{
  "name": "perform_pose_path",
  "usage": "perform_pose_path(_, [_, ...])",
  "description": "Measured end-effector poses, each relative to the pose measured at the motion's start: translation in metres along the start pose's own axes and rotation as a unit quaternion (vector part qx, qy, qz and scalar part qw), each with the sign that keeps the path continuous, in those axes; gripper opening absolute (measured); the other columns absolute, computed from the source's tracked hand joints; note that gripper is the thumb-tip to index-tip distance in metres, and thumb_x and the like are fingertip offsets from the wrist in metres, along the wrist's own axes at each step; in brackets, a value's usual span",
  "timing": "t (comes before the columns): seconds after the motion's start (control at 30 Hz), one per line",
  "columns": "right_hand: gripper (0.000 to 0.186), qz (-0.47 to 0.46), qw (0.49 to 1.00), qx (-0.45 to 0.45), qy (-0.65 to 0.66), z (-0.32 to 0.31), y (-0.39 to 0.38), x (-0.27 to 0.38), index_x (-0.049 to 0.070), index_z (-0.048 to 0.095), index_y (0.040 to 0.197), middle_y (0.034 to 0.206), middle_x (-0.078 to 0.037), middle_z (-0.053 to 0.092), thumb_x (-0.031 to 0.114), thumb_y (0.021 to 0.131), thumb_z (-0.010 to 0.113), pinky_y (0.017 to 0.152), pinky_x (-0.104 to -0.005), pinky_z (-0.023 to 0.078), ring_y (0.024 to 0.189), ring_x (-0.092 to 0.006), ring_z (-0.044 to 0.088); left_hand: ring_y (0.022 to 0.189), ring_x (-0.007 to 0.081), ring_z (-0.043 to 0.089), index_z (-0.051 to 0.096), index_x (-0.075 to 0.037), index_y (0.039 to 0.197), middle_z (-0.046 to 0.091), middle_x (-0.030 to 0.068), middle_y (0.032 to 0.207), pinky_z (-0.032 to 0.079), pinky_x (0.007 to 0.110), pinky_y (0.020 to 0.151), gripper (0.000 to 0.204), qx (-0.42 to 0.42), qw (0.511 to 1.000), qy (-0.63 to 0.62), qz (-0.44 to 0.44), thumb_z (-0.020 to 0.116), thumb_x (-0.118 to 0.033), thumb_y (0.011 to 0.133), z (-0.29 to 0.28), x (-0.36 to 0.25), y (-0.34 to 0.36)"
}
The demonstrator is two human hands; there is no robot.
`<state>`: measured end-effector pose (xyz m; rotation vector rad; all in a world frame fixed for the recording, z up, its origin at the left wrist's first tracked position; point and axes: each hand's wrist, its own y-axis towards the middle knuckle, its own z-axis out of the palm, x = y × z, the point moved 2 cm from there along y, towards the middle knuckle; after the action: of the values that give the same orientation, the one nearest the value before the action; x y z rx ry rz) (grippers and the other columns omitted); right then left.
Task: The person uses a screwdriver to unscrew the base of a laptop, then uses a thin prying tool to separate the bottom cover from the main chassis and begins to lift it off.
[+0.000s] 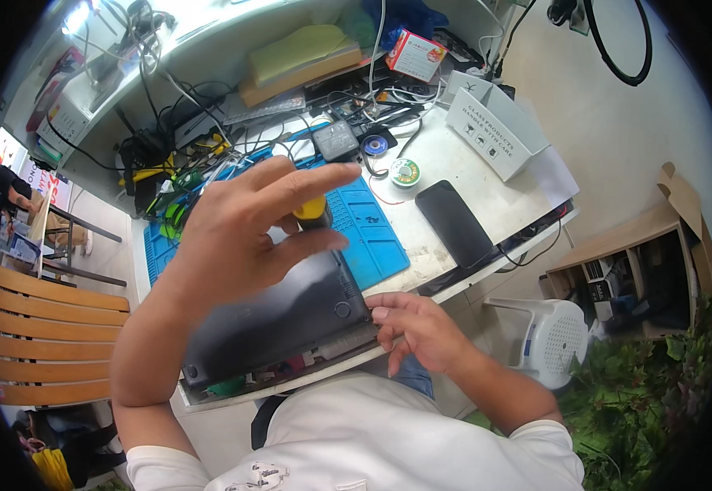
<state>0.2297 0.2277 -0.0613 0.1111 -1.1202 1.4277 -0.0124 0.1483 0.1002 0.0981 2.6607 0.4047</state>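
Observation:
A dark laptop (282,315) lies underside up at the front edge of the bench, with a round foot near its right corner. My left hand (249,217) is raised above it, thumb and index finger stretched apart. Between those two fingers shows a yellow-topped, dark cylindrical thing (312,209); its lower part is hidden, and no fingertip visibly presses on it. At the laptop's right edge, my right hand (417,327) has thumb and index finger closed on the corner, its other fingers curled below. Under the laptop's far side spreads a blue work mat (368,237).
Right of the mat lie a black phone (454,222), a green-labelled round spool (405,173) and a white carton (495,135). Tangled cables and a black power adapter (335,141) crowd the back. A white stool (554,344) stands at right, a slatted wooden chair (53,335) at left.

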Motion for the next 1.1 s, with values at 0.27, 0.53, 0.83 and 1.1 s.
perform_pose_path(0.27, [0.036,-0.272,0.841,-0.093,-0.459,0.01,-0.008,0.035,0.0,0.072,0.127,0.109,-0.013,0.072,0.022,0.1,0.08,0.066,-0.0351,0.06,0.084,-0.0171,0.069,0.084,0.0187,0.072,0.079,-0.006,0.122,0.078,0.0079,0.096,0.057,0.032,0.076,0.053,-0.137,0.987,-0.068,0.056,0.099,-0.015,0.074,0.02,0.015,-0.003])
perform_pose_path(0.53, [0.049,-0.668,0.566,-0.089,-0.475,0.087,0.006,0.127,0.004,0.075,0.13,0.111,-0.013,0.077,0.013,0.086,0.093,0.08,-0.0323,0.063,0.095,-0.0207,0.074,0.082,0.0219,0.073,0.076,-0.006,0.103,0.075,0.0061,0.088,0.057,0.033,0.075,0.039,-0.166,0.979,-0.119,-0.004,0.1,-0.023,0.078,0.069,0.033,-0.015])
perform_pose_path(0.83, [0.045,-0.533,0.744,0.061,-0.398,0.094,0.037,0.136,-0.003,0.071,0.136,0.116,-0.015,0.078,0.007,0.093,0.085,0.099,-0.034,0.06,0.108,-0.0177,0.075,0.101,0.0192,0.077,0.08,-0.002,0.114,0.083,0.0123,0.115,0.059,0.036,0.09,0.022,0.001,0.934,-0.311,-0.177,0.085,-0.009,0.094,0.107,0.059,-0.05])
perform_pose_path(1.1, [0.043,-0.519,0.761,0.059,-0.385,0.101,0.049,0.133,0.003,0.073,0.131,0.105,-0.005,0.074,0.008,0.091,0.088,0.09,-0.0272,0.058,0.098,-0.0114,0.069,0.106,0.027,0.076,0.078,-0.004,0.118,0.08,0.0113,0.112,0.058,0.04,0.093,0.025,-0.08,0.974,-0.177,-0.117,0.085,-0.011,0.095,0.119,0.058,-0.049])
